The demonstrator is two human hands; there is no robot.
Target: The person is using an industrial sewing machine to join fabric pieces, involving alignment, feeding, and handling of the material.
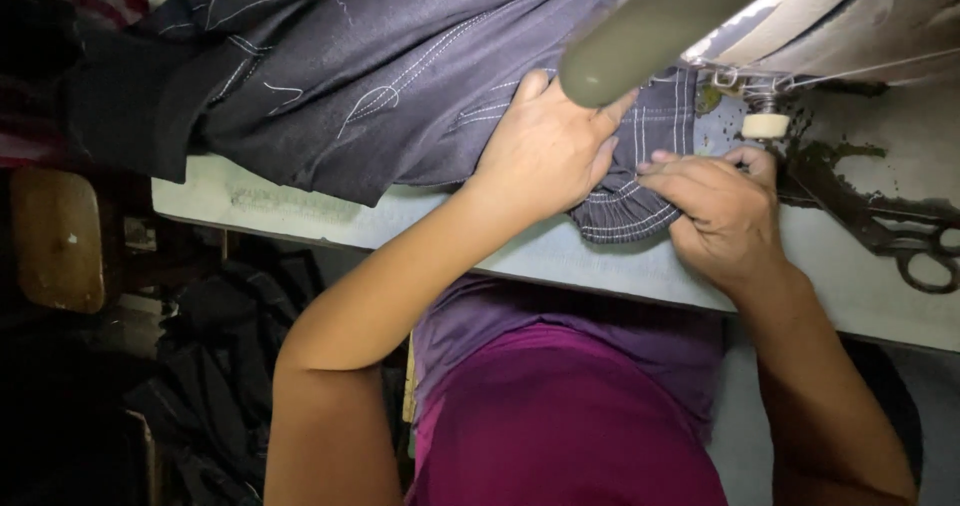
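Sewing workshop: sewing machine (700, 26), scissors (925, 256), stitched denim (400, 76).
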